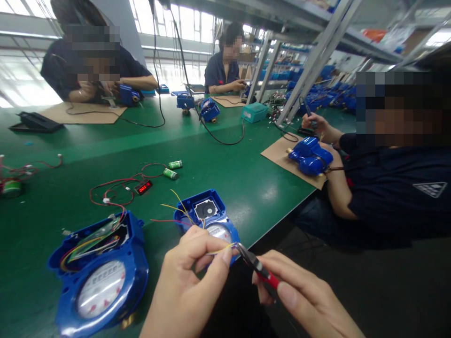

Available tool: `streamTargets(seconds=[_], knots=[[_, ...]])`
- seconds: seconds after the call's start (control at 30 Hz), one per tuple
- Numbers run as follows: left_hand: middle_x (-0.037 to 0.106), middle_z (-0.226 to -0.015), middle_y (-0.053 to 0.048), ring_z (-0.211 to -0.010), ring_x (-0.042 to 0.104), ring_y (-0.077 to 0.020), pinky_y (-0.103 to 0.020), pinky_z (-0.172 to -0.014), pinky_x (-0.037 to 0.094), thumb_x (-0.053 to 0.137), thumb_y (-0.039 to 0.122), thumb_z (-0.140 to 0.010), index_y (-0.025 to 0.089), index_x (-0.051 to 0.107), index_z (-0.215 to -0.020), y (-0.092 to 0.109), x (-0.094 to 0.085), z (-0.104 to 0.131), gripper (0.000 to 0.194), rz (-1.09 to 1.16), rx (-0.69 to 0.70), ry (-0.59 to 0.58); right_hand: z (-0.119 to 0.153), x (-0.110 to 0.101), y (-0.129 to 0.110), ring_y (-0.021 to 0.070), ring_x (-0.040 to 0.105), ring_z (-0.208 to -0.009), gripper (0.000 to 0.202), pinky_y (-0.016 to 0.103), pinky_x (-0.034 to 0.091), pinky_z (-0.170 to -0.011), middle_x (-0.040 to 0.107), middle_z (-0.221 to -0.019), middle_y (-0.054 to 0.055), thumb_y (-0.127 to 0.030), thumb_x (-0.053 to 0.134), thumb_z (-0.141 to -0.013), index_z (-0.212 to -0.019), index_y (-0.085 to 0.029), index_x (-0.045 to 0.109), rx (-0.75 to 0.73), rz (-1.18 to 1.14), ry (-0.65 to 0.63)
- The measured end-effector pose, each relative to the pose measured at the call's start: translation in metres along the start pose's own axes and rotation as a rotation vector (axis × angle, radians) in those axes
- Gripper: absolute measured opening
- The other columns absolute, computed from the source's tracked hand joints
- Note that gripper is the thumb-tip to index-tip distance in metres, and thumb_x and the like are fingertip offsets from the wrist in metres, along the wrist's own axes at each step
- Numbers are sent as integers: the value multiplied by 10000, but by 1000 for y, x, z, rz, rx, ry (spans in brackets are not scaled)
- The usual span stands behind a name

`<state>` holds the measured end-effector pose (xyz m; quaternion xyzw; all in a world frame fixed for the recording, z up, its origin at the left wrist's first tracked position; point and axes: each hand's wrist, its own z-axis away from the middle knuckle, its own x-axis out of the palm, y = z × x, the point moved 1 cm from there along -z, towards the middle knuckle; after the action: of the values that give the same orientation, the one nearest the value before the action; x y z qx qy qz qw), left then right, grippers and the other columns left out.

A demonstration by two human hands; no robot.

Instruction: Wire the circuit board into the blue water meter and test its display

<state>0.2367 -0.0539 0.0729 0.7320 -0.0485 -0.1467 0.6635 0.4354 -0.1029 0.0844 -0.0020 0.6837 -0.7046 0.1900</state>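
Far left: a green battery with red leads (11, 187) lies on the green tabletop (246, 188).
Near left: a large blue round-dialled water meter (100, 277) lies open, coloured wires bunched in its top.
Behind it: a small black display with red digits (143, 187), red wire loops, and two green cylindrical cells (172, 169).
Centre: a smaller open blue meter housing (207, 216) sits at the tabletop's near edge.
My left hand (190, 277): grip pinched shut on a thin yellow wire (220, 249) that runs from that housing.
My right hand (299, 295): grip closed round red-handled cutters (255, 265), whose tip touches the wire's end.
Right: a co-worker's hand (313, 123) holds a tool over a blue meter on brown cardboard (310, 156).
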Motion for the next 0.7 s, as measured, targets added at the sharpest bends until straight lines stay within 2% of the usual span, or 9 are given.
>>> streamTargets(seconds=[0.27,0.5,0.7], knots=[[534,-719,13,-690,485,-161,-272,-642,336,574,354,-951,239,681,-753,1,0,0,252,-2,2,-3,1,0,-2,170,591,-813,256,276,451,-741,602,-878,20,-322,421,-1019,-916,-232,638,-3,-14,-21],[521,-705,16,-684,474,-159,-273,-633,327,579,353,-947,247,690,-747,2,-1,-1,253,3,-14,-8,-2,0,-2,173,596,-805,247,277,463,-741,611,-877,22,-332,425,-1020,-949,-240,643,0,-9,-9],[538,-696,8,-680,475,-168,-283,-631,328,574,355,-931,247,699,-726,3,0,-2,263,9,-10,-8,0,1,-2,170,595,-784,255,270,461,-723,605,-835,16,-322,441,-1014,-901,-236,653,9,5,15]])
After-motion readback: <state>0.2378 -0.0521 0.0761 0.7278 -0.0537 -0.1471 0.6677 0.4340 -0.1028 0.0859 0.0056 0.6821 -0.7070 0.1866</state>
